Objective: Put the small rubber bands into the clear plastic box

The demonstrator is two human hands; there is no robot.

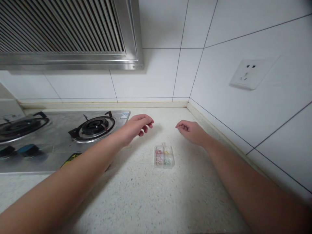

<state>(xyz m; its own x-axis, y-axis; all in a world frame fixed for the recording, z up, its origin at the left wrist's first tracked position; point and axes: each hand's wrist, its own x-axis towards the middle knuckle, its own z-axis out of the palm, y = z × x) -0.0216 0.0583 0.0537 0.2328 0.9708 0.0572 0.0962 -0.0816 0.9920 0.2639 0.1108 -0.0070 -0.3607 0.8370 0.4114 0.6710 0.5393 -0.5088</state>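
Observation:
A small clear plastic box (164, 156) lies on the speckled countertop between my forearms, with a small tab at its far edge. Its compartments hold small ring-like pieces in red, yellow, pinkish and green; they are too small to make out exactly. Beyond the box and to its left, my left hand (140, 125) hovers with loosely curled fingers, partly apart, and nothing visible in them. My right hand (191, 130) is beyond it to the right, fingers curled in and tips drawn together. Whatever the right fingertips may hold cannot be made out. Neither hand touches the box.
At the left, a steel gas stove (56, 130) has black burners and a dark knob (28, 150). A range hood (131, 58) juts out above it. White tiled walls meet at the far corner, and a power socket (252, 74) is on the right wall.

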